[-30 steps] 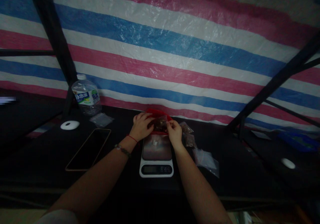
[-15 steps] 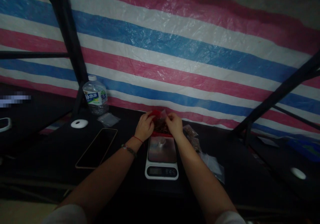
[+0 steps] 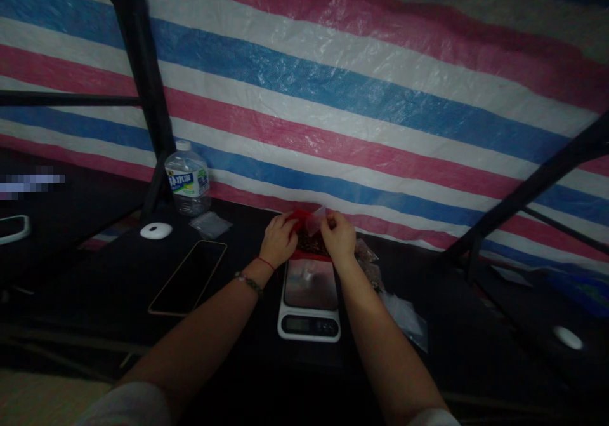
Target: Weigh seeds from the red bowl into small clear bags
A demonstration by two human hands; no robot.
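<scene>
Behind the scale, a red bag (image 3: 311, 256) lies open with small dark brown pieces in it. My left hand (image 3: 280, 238) is closed on the left edge of this bag. My right hand (image 3: 339, 235) pinches a small clear plastic bag (image 3: 316, 220) over the red bag's opening. I cannot tell whether anything is inside the clear bag. Directly in front stands a white kitchen scale (image 3: 309, 329) with a bare-looking metal plate; its display is too dark to read.
Filled small bags (image 3: 368, 262) and flat clear bags (image 3: 404, 317) lie right of the scale. To the left are a phone (image 3: 189, 279), a white oval object (image 3: 156, 230), a clear bag (image 3: 210, 225) and a plastic bottle (image 3: 189, 181). A striped tarp (image 3: 333, 115) hangs behind.
My right hand has shifted slightly right, and more of the clear bag shows above the red bag. My left hand stays at the red bag's edge. The whole view has shifted a little.
</scene>
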